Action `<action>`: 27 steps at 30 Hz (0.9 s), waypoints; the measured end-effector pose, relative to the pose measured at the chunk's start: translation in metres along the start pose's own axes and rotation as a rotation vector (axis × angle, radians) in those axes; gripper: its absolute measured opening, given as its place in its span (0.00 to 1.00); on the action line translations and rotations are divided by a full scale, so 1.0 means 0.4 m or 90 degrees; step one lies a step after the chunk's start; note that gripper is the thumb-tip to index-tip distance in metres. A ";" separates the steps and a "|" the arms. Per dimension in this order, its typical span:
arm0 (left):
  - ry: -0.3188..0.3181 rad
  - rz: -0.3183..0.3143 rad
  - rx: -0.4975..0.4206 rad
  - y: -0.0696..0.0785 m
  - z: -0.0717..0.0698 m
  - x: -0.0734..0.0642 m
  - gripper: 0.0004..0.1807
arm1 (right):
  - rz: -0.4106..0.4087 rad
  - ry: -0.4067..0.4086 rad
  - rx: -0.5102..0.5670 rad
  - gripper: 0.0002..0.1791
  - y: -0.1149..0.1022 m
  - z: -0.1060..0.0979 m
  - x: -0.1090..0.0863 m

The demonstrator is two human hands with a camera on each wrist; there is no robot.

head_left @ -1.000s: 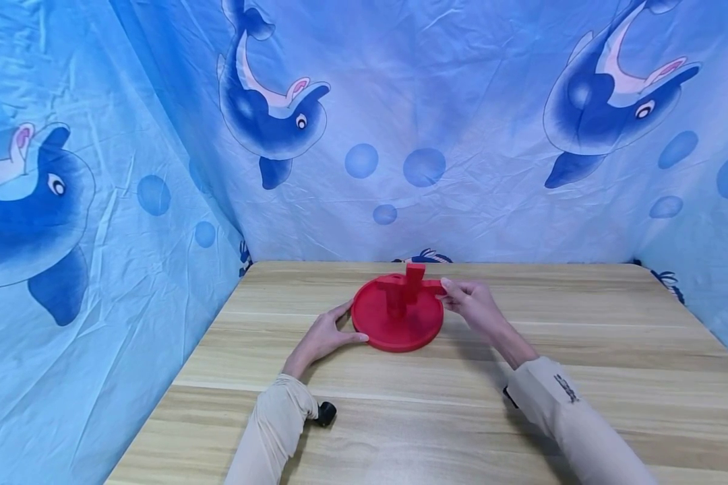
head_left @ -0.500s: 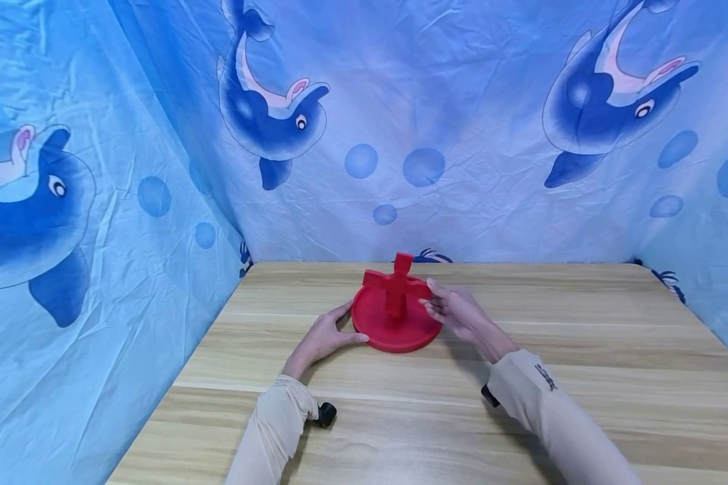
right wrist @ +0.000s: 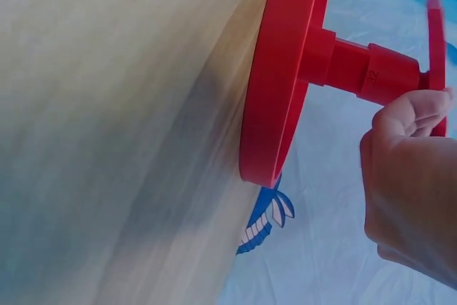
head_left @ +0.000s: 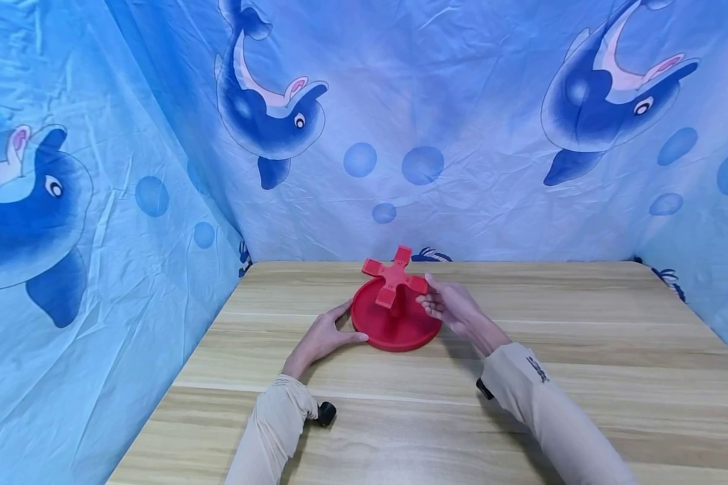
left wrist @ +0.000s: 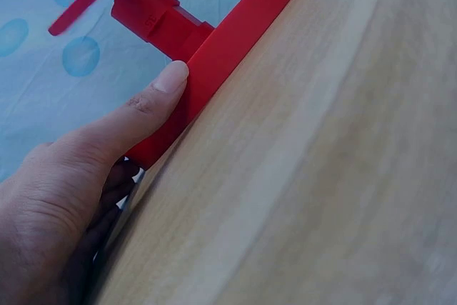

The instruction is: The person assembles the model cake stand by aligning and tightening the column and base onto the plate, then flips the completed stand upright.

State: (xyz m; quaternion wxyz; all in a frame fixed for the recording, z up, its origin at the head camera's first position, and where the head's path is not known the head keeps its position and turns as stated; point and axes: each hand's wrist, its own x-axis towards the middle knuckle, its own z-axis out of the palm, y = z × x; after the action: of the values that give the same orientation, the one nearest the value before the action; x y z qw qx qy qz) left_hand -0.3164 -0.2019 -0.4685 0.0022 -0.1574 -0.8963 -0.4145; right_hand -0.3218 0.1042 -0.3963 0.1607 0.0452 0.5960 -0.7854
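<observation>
Two bare hands are showing on my remote feed, both grasping. Far left, the left hand [head_left: 321,339] is gripping the rim of a round red base [head_left: 398,347], which is resting on the wood-grain table [head_left: 400,417]; the left wrist view is adding, close up, its thumb lying against the outer wall. Centre, a red post [right wrist: 389,76] is rising from the base: the head view is mostly hiding it, while the right wrist view is giving me its side, marked "32". Above it, the four-armed red cross [head_left: 394,276] is tilting toward the head camera, yet appearing edge-on to the right wrist. Far right, the right hand [head_left: 451,306] is pinching one arm.

Against one second ago: the left hand is staying put; the right is sitting further left; the cross, then hanging just right of the post, is now covering its top.
</observation>
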 end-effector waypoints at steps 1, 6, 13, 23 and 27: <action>0.000 -0.001 0.001 -0.001 0.000 0.000 0.54 | -0.007 -0.006 -0.009 0.18 -0.001 0.001 0.001; -0.002 -0.005 0.002 -0.003 -0.001 0.000 0.54 | -0.044 -0.012 -0.053 0.20 -0.003 0.007 0.001; 0.000 0.006 0.006 -0.003 -0.001 0.002 0.55 | -0.164 0.005 -0.175 0.25 0.015 0.010 -0.009; -0.001 0.001 0.010 -0.003 0.000 0.004 0.55 | -0.367 0.077 -0.414 0.26 0.045 0.033 -0.027; 0.000 0.002 0.011 -0.004 0.000 0.003 0.54 | -0.406 0.091 -0.426 0.23 0.050 0.040 -0.025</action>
State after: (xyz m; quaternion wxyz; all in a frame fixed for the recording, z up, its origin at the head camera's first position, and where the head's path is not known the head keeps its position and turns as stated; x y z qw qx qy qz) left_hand -0.3178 -0.2028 -0.4695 0.0041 -0.1584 -0.8997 -0.4068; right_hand -0.3041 0.0863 -0.4076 -0.1247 -0.1403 0.8102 -0.5553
